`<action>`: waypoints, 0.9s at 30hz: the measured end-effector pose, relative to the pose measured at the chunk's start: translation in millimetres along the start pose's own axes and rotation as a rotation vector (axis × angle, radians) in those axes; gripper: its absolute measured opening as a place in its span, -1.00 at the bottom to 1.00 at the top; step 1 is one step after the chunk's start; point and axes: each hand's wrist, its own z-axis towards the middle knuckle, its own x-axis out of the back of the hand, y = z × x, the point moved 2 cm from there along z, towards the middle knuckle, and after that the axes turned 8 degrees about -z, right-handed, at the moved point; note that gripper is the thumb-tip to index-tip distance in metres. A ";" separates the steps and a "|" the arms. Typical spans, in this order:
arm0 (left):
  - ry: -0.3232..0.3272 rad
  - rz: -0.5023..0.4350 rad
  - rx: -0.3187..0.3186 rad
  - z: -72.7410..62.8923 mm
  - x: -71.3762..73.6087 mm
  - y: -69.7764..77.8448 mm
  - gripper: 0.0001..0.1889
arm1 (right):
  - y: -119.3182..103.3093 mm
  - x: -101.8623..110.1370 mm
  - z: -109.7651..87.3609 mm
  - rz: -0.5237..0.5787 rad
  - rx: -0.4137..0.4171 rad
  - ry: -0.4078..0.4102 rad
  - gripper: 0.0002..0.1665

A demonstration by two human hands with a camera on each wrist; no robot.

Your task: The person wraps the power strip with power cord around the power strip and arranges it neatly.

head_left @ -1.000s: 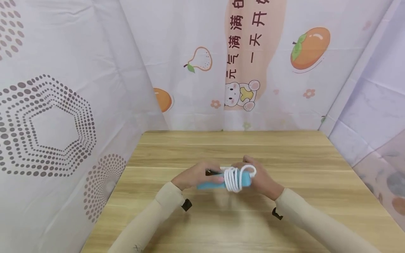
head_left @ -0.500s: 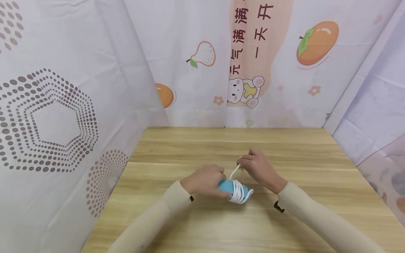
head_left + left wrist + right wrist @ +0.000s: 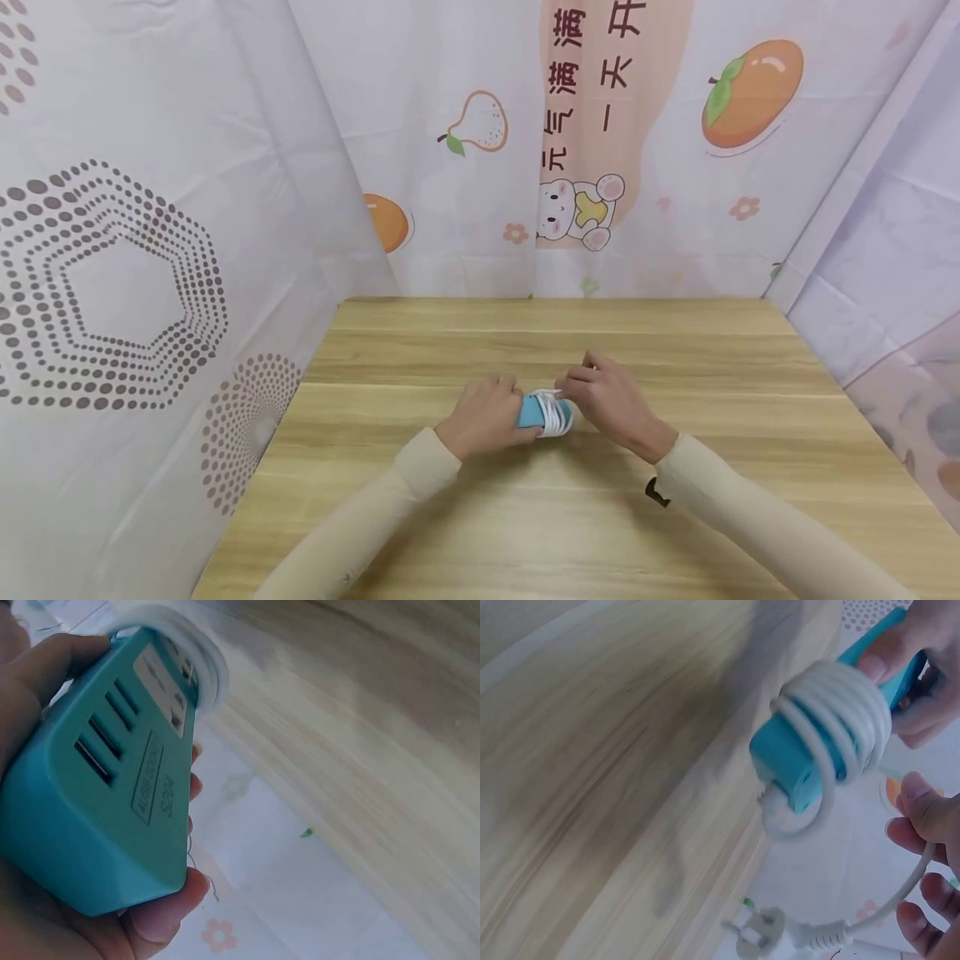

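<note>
A blue power strip [image 3: 530, 412] with a white cord [image 3: 554, 415] wound several times round one end is in my left hand [image 3: 482, 417]. In the left wrist view, fingers and thumb grip the sides of the power strip [image 3: 90, 817], whose USB slots and sockets show. My right hand [image 3: 611, 404] is close by on the right, pinching the cord's loose end. The right wrist view shows the coils of cord [image 3: 840, 709] and a plug [image 3: 763, 935] dangling beyond the fingers of the right hand [image 3: 937, 847], its metal pins pointing away from them.
The power strip is held above a wood-grain table [image 3: 525, 533]. Behind the table hangs a white curtain [image 3: 465, 208] printed with fruit and a bear. A dotted curtain [image 3: 135, 292] lines the left side, and another sheet [image 3: 885, 275] borders the right.
The left hand has turned the power strip and shifted it a little. The right hand has moved off the strip, drawn out the cord's end, and come near the coils again.
</note>
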 end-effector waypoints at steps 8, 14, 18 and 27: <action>0.070 0.092 -0.001 4.6 4.5 2.5 -0.35 | -9.2 11.2 7.4 -0.042 0.005 0.001 -0.85; 0.083 0.081 0.011 7.3 1.3 -2.0 -0.35 | -18.3 11.5 7.4 -0.020 0.015 0.030 -0.91; 0.102 0.034 0.064 6.9 -1.5 -9.2 -0.32 | -21.1 10.2 3.1 -0.005 0.001 0.032 -0.88; 0.144 -0.165 0.177 5.9 -0.7 -18.1 -0.35 | -24.2 6.3 -2.3 0.026 -0.079 0.044 -0.80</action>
